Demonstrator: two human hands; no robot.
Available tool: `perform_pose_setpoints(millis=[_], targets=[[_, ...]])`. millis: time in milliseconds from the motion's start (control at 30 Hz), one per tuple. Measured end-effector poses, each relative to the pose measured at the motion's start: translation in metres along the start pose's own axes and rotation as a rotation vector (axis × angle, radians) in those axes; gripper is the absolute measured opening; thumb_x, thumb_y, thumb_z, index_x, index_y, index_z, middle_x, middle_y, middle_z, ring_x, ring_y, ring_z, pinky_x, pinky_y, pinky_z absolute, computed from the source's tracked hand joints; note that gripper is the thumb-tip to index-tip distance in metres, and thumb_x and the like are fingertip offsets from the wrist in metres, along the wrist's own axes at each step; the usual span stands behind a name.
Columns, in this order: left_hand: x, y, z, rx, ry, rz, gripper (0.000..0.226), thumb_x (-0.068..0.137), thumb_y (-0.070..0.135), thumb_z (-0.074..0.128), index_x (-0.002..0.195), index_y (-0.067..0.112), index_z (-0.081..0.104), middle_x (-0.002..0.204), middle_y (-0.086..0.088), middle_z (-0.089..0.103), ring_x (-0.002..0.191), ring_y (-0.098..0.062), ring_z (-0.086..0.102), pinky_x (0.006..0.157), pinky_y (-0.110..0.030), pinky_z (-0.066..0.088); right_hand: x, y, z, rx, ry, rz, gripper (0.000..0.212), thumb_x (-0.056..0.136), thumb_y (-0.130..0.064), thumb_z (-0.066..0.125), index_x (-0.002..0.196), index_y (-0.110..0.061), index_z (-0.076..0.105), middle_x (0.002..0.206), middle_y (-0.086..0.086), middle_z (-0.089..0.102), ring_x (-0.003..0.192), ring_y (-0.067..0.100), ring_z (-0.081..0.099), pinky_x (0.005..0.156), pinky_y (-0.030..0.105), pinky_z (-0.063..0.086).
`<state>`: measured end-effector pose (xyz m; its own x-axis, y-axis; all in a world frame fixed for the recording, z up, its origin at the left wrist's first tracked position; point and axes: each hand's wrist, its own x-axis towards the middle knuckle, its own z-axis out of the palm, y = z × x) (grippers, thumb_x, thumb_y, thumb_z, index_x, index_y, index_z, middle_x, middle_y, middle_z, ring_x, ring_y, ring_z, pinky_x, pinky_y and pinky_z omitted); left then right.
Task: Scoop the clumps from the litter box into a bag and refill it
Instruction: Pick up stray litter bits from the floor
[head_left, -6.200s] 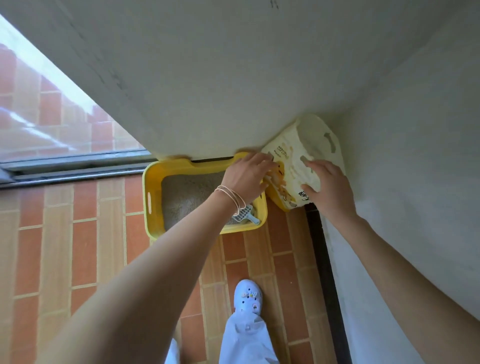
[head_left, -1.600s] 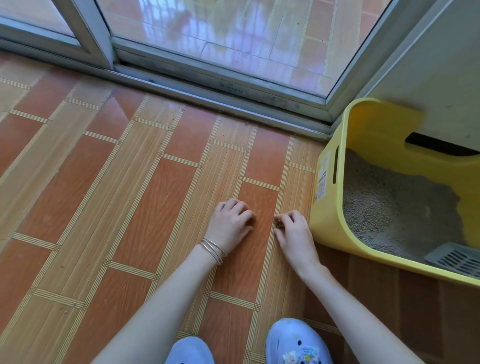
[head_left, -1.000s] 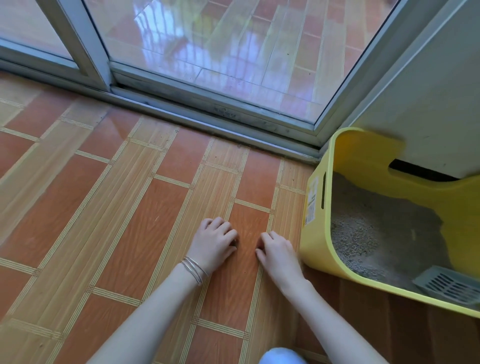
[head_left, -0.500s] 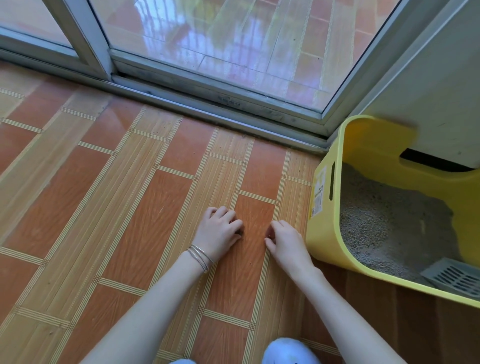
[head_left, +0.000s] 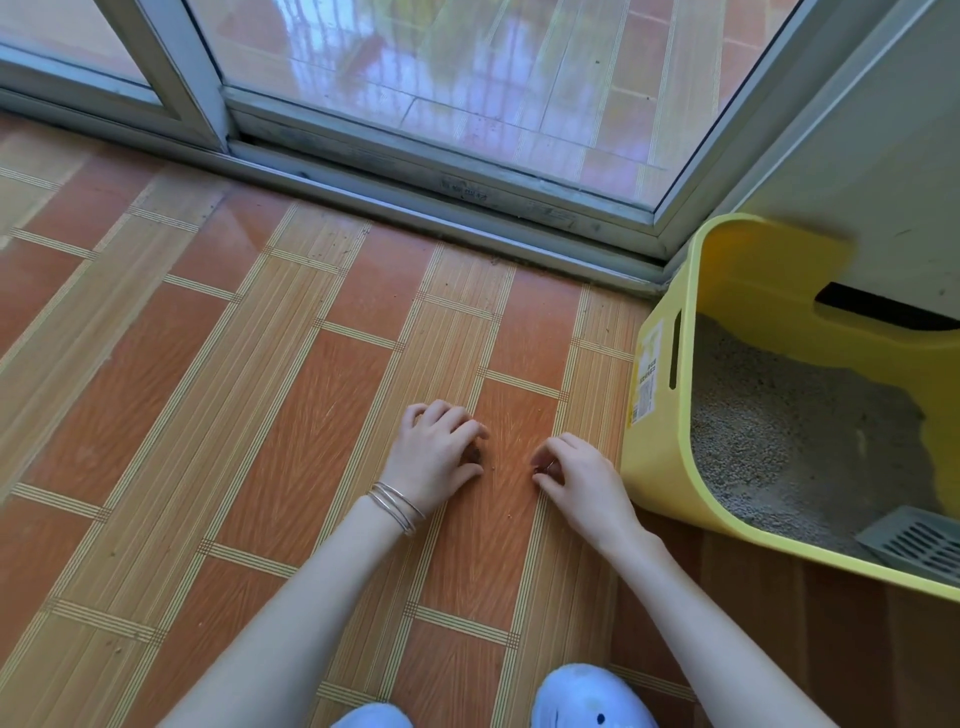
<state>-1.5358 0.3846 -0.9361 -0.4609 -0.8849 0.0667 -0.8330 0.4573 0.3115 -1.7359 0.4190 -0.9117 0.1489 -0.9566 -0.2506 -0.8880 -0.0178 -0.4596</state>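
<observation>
Head view, looking down at a tiled floor (head_left: 322, 415): the yellow litter box (head_left: 655, 470) sits to the right of both hands, tucked into the corner by the sliding door track (head_left: 441, 208) and a pale wall. Its long side seems to run off toward the right edge of the frame. The right hand (head_left: 584, 480) is the nearer of the 2, just beside the box's left wall but not touching it. The left hand (head_left: 434, 457), with thin bangles (head_left: 397, 506) at the wrist, is a little further left.

Both hands are knuckles-up with fingers curled, fingertips down on the same red tile and facing each other across a narrow gap. A small dark crumb (head_left: 472, 454) shows under the left fingertips and another speck (head_left: 543, 467) under the right. I cannot tell whether either is pinched or only touched.

Grey litter (head_left: 779, 431) lies banked inside the box, and a grey slotted scoop (head_left: 917, 540) rests on it at the near right corner, well apart from both hands. No bag is in view.

My guess is that stray bits are being gathered off the floor. Any reach for the scoop would go rightward over the box rim, and would suit the right hand.
</observation>
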Motion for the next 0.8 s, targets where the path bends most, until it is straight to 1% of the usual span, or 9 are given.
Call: perform_pose_setpoints(millis=[67, 167, 300, 433, 533, 667, 800], targets=[[-0.002, -0.003, -0.003, -0.021, 0.010, -0.037, 0.051, 0.045, 0.038, 0.090, 0.088, 0.023, 0.068, 0.085, 0.006, 0.064, 0.085, -0.023, 0.061, 0.075, -0.041, 0.045, -0.001, 0.001, 0.000, 0.020, -0.003, -0.002, 0.008, 0.084, -0.018, 0.063, 0.092, -0.020, 0.059, 0.094, -0.007, 0.055, 0.089, 0.011, 0.055, 0.076, 0.029, 0.048], [-0.003, -0.008, -0.006, -0.036, 0.017, -0.075, 0.050, 0.046, 0.042, 0.089, 0.087, 0.023, 0.068, 0.085, 0.005, 0.064, 0.086, -0.023, 0.060, 0.075, -0.041, 0.044, -0.002, 0.003, 0.000, 0.057, 0.004, 0.003, 0.013, 0.083, -0.014, 0.064, 0.095, -0.019, 0.060, 0.097, -0.007, 0.054, 0.091, 0.011, 0.055, 0.078, 0.030, 0.049], [-0.002, -0.009, -0.006, -0.026, -0.001, -0.061, 0.046, 0.045, 0.043, 0.089, 0.082, 0.025, 0.068, 0.083, 0.005, 0.063, 0.086, -0.024, 0.060, 0.076, -0.041, 0.044, -0.003, 0.005, -0.001, 0.080, 0.017, 0.030, 0.020, 0.082, -0.015, 0.067, 0.101, -0.019, 0.062, 0.100, -0.006, 0.052, 0.093, 0.011, 0.054, 0.080, 0.030, 0.049], [-0.002, 0.000, -0.001, -0.038, 0.003, -0.028, 0.037, 0.048, 0.041, 0.088, 0.076, 0.026, 0.070, 0.080, 0.006, 0.063, 0.084, -0.023, 0.060, 0.075, -0.039, 0.043, -0.004, 0.007, -0.001, 0.101, 0.023, 0.066, 0.022, 0.080, -0.017, 0.069, 0.101, -0.020, 0.063, 0.100, -0.007, 0.052, 0.090, 0.008, 0.054, 0.082, 0.030, 0.049], [-0.003, 0.008, 0.004, -0.035, 0.037, -0.025, 0.027, 0.054, 0.034, 0.087, 0.072, 0.025, 0.069, 0.077, 0.007, 0.063, 0.081, -0.022, 0.060, 0.074, -0.036, 0.042, -0.004, 0.008, 0.000, 0.105, 0.021, 0.070, 0.020, 0.081, -0.018, 0.069, 0.099, -0.019, 0.063, 0.098, -0.006, 0.055, 0.088, 0.009, 0.056, 0.081, 0.032, 0.050], [-0.002, 0.009, 0.006, -0.016, 0.068, -0.054, 0.025, 0.058, 0.028, 0.086, 0.072, 0.022, 0.067, 0.075, 0.004, 0.061, 0.078, -0.022, 0.059, 0.071, -0.036, 0.043, -0.005, 0.006, 0.003, 0.094, 0.037, 0.050, 0.012, 0.083, -0.018, 0.067, 0.094, -0.019, 0.064, 0.090, -0.005, 0.058, 0.082, 0.010, 0.057, 0.076, 0.035, 0.051], [-0.004, -0.002, -0.001, -0.048, 0.116, -0.107, 0.023, 0.060, 0.025, 0.086, 0.072, 0.020, 0.067, 0.074, 0.003, 0.062, 0.079, -0.025, 0.059, 0.071, -0.038, 0.043, -0.004, 0.005, 0.001, 0.137, 0.118, 0.038, 0.005, 0.084, -0.019, 0.065, 0.088, -0.016, 0.065, 0.088, -0.004, 0.059, 0.077, 0.009, 0.057, 0.073, 0.034, 0.052]])
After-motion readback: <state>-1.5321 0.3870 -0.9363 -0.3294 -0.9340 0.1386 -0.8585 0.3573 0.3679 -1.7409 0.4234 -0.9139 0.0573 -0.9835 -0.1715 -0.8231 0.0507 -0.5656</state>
